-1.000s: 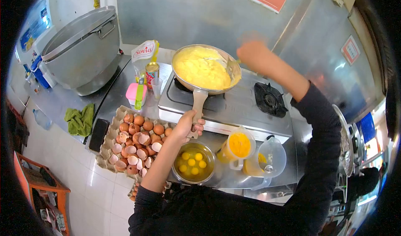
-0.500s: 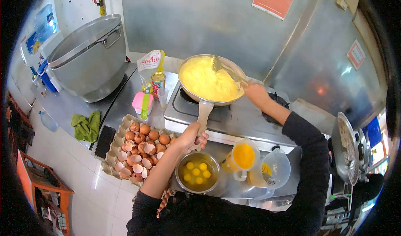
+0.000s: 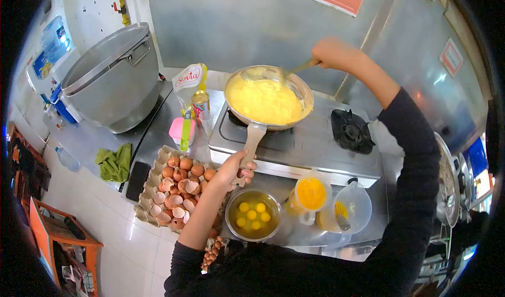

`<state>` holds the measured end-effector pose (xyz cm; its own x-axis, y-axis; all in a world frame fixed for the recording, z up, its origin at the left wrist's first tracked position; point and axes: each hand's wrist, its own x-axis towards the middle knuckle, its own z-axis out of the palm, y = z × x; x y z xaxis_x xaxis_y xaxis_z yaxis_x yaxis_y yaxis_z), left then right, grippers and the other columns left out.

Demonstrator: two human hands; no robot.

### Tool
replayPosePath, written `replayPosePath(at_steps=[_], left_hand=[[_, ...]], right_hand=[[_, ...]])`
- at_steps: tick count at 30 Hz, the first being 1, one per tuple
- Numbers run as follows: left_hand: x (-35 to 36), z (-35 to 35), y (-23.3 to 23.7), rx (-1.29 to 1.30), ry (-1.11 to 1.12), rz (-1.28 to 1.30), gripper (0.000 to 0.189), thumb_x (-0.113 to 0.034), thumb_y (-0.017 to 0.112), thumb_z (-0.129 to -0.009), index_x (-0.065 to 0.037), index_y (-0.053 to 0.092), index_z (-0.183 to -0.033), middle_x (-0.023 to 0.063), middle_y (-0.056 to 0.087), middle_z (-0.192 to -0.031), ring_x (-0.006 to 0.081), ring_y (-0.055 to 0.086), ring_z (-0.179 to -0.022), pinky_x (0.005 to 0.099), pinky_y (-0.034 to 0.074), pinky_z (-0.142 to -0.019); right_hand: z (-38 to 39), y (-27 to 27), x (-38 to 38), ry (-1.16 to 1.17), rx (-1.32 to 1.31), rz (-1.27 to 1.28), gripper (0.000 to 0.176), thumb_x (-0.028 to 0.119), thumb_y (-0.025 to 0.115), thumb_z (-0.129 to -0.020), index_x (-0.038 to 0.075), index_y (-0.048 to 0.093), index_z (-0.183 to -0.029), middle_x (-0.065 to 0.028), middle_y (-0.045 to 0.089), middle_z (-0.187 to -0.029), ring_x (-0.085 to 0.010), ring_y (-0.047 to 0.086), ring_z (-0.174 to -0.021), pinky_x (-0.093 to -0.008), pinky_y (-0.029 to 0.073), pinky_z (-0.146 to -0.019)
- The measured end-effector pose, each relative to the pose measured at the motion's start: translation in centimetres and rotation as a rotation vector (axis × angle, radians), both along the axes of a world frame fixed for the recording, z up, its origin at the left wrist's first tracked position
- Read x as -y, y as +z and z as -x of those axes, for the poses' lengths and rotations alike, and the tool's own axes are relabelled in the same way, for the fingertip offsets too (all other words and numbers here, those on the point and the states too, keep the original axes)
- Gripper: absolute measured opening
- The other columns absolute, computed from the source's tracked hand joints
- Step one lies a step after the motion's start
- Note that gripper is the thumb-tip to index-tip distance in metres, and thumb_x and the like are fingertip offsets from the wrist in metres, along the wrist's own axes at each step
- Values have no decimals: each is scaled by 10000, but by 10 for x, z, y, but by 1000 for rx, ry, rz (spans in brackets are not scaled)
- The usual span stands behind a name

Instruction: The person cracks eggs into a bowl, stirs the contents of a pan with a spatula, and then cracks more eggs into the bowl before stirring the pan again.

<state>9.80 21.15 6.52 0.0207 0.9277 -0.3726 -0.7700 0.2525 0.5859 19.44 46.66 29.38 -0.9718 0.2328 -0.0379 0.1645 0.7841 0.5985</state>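
While the pan sits on the left side of the stove, its handle, pointing toward the person, is gripped by the closed left hand, and a utensil is held slanting from the clenched right hand down into the eggs.

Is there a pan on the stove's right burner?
No, the right burner is bare; the pan sits on the left one, left hand on its handle.

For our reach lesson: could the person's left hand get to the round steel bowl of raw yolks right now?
Probably yes: the left hand, shut on the pale pan handle, sits right beside the round steel bowl, with nothing between.
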Motion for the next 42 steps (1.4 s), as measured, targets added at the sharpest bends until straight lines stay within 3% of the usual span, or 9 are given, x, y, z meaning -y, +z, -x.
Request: replayPosePath(at_steps=[3,6,9,12,19,23,27,35,42], left_hand=[[0,-1,1,-9,0,-10,234,-307,333,-836,-83,353,-899,-26,367,-599,47,288,-425,206,284,-396],[-1,0,-5,23,9,-25,231,-307,335,-835,-85,353,-895,-24,371,-598,49,295,-421,207,288,-389],[-2,1,-7,48,9,-42,236,-311,339,-831,-86,351,-897,-22,373,-597,53,303,-418,209,295,-386],[-1,0,-5,62,-3,-35,236,-307,336,-827,-83,346,-902,-19,374,-597,57,308,-424,212,302,-392],[-3,-9,-1,-5,22,-15,240,-291,322,-825,-65,338,-905,-9,374,-597,64,316,-440,221,315,-401],[-5,-10,-4,-23,32,-17,243,-290,315,-829,-60,339,-902,-7,375,-599,65,316,-441,221,317,-405],[-3,-18,0,-98,88,-6,232,-289,307,-833,-67,346,-890,-9,374,-597,64,314,-439,215,314,-408],[-6,-14,-5,-9,48,-52,226,-293,295,-839,-76,351,-865,-17,371,-588,65,311,-428,215,304,-407],[-8,-21,-2,11,84,-21,223,-296,332,-836,-82,371,-884,-32,377,-599,34,298,-416,179,273,-364]], right_hand=[[-30,8,0,176,67,-134,184,153,606,-635,143,631,-817,-86,564,-627,-275,537,-670,-366,413,-554],[-67,-15,-26,68,70,371,242,139,611,-618,153,624,-859,-105,588,-691,-232,550,-665,-328,433,-594],[-93,-6,-18,-284,164,519,279,163,585,-675,171,589,-954,-111,590,-712,-201,523,-605,-298,408,-555],[-110,-23,-22,-131,99,988,270,184,553,-712,162,574,-981,-123,579,-675,-169,482,-538,-290,376,-514],[-45,-76,42,60,-74,745,285,175,523,-700,123,565,-977,-155,574,-698,-242,559,-638,-328,432,-574],[5,-112,75,-252,-212,536,208,85,458,-662,17,601,-797,-140,592,-747,-292,562,-641,-358,447,-580],[34,-141,39,-230,-333,426,175,109,471,-656,-5,598,-693,-159,588,-739,-285,570,-641,-368,444,-565],[-40,-16,40,-228,30,551,236,204,506,-713,117,601,-911,-102,591,-866,-229,564,-759,-319,429,-664],[-24,-73,110,-203,-85,452,209,109,452,-694,60,610,-822,-154,586,-756,-284,571,-713,-373,450,-604]])
